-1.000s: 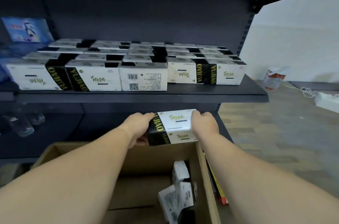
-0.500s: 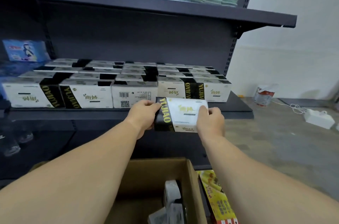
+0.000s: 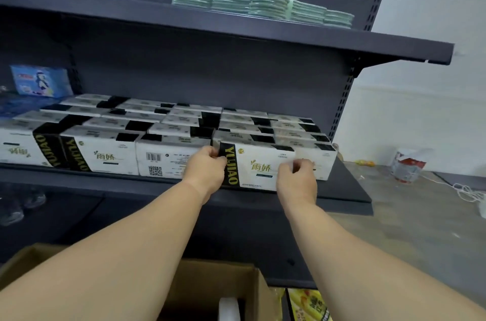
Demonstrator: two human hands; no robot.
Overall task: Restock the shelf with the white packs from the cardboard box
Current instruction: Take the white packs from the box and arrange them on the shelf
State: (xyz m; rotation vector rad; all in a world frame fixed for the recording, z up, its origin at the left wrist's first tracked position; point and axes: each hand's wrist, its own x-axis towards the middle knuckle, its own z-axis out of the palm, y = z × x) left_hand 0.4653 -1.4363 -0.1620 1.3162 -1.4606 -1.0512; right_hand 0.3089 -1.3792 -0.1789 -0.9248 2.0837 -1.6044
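A white pack (image 3: 259,166) sits at the front edge of the shelf (image 3: 342,189), in front of other packs (image 3: 110,152). The left hand (image 3: 206,169) grips its black end with curled fingers. The right hand (image 3: 297,180) pinches its right end.

Both hands (image 3: 252,176) hold a white pack (image 3: 256,166) at the shelf (image 3: 342,189) front.

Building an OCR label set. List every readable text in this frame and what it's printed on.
"YUJIAO": black band of the held pack, gripped by the left hand and right hand.
"雨娇": white face of the held pack.
"YUJIAO", "雨娇": shelf pack, band text upside down.
Barcode pack: barcode, QR code; fine print too small.
Blue packet, yellow packet: blurred, unreadable.
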